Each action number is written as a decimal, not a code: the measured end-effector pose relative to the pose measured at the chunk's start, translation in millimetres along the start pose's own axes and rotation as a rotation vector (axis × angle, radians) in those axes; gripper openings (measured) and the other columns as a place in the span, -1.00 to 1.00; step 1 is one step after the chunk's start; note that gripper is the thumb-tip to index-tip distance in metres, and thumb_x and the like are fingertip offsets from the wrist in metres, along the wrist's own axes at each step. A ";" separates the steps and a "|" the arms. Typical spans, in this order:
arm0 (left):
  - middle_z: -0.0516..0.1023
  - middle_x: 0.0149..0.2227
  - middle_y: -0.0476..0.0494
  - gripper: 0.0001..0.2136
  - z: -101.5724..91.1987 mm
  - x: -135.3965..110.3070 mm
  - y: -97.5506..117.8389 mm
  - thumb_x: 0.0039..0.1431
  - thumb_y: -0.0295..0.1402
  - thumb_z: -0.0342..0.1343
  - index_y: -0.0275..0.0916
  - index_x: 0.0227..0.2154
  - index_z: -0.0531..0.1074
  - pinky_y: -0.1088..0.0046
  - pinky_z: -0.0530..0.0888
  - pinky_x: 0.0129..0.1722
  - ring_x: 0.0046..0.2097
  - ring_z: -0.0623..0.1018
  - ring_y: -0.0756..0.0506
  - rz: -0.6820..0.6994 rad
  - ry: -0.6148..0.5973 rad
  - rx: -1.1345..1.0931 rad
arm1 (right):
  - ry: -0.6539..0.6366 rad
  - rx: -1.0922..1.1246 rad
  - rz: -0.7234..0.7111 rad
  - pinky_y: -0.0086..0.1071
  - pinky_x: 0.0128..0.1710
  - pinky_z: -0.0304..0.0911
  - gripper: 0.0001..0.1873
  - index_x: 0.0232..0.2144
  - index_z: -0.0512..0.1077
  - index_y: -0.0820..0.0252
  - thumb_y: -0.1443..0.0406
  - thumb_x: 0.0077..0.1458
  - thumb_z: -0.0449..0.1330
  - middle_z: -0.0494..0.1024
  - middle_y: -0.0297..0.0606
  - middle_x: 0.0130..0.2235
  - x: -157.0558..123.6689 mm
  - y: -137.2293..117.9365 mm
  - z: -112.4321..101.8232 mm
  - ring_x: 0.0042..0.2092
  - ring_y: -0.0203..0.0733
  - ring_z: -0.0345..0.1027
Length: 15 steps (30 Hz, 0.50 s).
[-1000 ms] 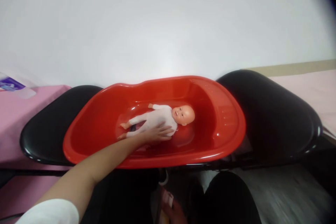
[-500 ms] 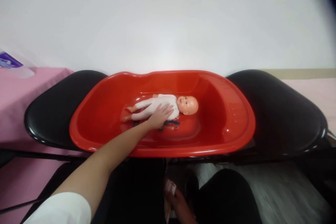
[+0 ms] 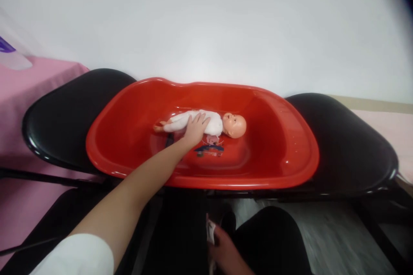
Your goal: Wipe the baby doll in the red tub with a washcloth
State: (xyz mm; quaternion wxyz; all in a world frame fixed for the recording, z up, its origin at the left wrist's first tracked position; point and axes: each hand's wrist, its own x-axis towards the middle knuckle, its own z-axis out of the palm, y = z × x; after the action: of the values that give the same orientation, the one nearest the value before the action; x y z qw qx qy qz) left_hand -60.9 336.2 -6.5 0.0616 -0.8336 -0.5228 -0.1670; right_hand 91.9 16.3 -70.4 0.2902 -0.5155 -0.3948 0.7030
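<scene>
A baby doll (image 3: 226,123) in a white suit lies in a red plastic tub (image 3: 290,167), head to the right. My left hand (image 3: 194,129) reaches in and rests on the doll's torso, fingers stretched over it. My right hand (image 3: 226,251) is low at the bottom edge, next to my dark-trousered knee. Its fingers are closed round a small white and pink thing (image 3: 211,230) that I cannot make out.
The tub sits across two black chair seats, one on the left (image 3: 64,111) and one on the right (image 3: 348,146), against a white wall. A pink cloth (image 3: 19,94) covers a surface at the left. A printed sticker (image 3: 209,149) shows on the tub floor.
My left hand has slid up onto the doll's torso. The doll has rolled toward the far wall, uncovering the sticker beneath it. My right hand has come further into view.
</scene>
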 end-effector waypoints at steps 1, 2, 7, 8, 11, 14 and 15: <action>0.18 0.31 -0.30 -0.49 -3.3 1.0 0.1 0.21 -0.50 -0.05 -0.22 0.24 0.24 -0.09 0.00 0.26 0.32 0.14 -0.29 -0.017 0.005 -0.008 | -0.056 -0.092 -0.037 -0.30 -0.05 0.29 -0.67 -0.17 0.52 0.16 0.23 -0.04 0.28 0.56 -0.26 -0.22 -7.0 -28.2 -4.1 -0.16 -0.11 0.42; 0.20 0.30 -0.31 -0.51 -6.8 2.0 0.1 0.22 -0.49 -0.05 -0.23 0.23 0.25 -0.10 -0.02 0.27 0.32 0.14 -0.29 -0.023 0.010 -0.014 | -0.128 -0.229 -0.089 -0.38 -0.14 0.29 -0.77 -0.24 0.52 0.16 0.30 -0.02 0.23 0.55 -0.29 -0.24 -14.0 -60.5 -9.1 -0.21 -0.18 0.40; 0.29 0.24 -0.34 -0.58 -18.3 4.9 -4.2 0.27 -0.44 -0.08 -0.25 0.19 0.30 -0.19 -0.13 0.26 0.30 0.15 -0.32 -0.010 0.039 -0.050 | -0.255 -0.821 -0.554 -0.47 -0.40 0.20 -0.96 -0.44 0.42 0.14 0.37 0.02 0.20 0.45 -0.32 -0.39 -19.3 -225.7 -27.8 -0.39 -0.29 0.26; 0.31 0.22 -0.34 -0.59 -18.8 5.3 -6.2 0.28 -0.45 -0.09 -0.25 0.18 0.31 -0.19 -0.14 0.26 0.29 0.16 -0.32 -0.007 0.042 -0.053 | -0.258 -0.907 -0.631 -0.45 -0.40 0.20 -0.94 -0.46 0.40 0.15 0.36 0.05 0.18 0.44 -0.29 -0.39 -9.2 -247.3 -27.3 -0.40 -0.28 0.25; 0.37 0.16 -0.32 -0.62 -18.2 7.3 -13.0 0.29 -0.45 -0.09 -0.25 0.15 0.33 -0.18 -0.13 0.26 0.26 0.21 -0.31 0.009 0.050 -0.044 | -0.209 -1.205 -0.813 -0.39 -0.31 0.22 -0.84 -0.40 0.43 0.16 0.37 0.15 0.06 0.46 -0.24 -0.33 45.5 -275.2 -21.5 -0.30 -0.24 0.28; 0.41 0.10 -0.29 -0.65 -18.4 10.2 -18.4 0.30 -0.41 -0.07 -0.26 0.11 0.35 -0.10 -0.03 0.25 0.19 0.28 -0.28 -0.005 0.069 -0.033 | -0.351 -1.540 -0.990 -0.30 -0.12 0.22 -0.76 -0.30 0.50 0.22 0.42 0.18 0.02 0.51 -0.16 -0.18 121.0 -260.7 -20.1 -0.13 -0.18 0.30; 0.42 0.08 -0.29 -0.67 -19.0 11.2 -19.6 0.31 -0.41 -0.09 -0.26 0.09 0.37 -0.06 0.00 0.25 0.16 0.30 -0.26 -0.018 0.079 -0.028 | -0.436 -1.614 -1.034 -0.30 -0.08 0.21 -0.75 -0.30 0.52 0.24 0.43 0.18 0.03 0.51 -0.14 -0.15 146.5 -251.6 -21.8 -0.08 -0.17 0.29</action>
State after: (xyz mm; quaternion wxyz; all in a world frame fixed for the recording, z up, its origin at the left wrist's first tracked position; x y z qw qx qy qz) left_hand -78.1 349.2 13.8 0.0693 -0.8223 -0.5252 -0.2077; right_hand 68.9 272.0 68.5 0.0434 -0.1817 -0.9784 0.0882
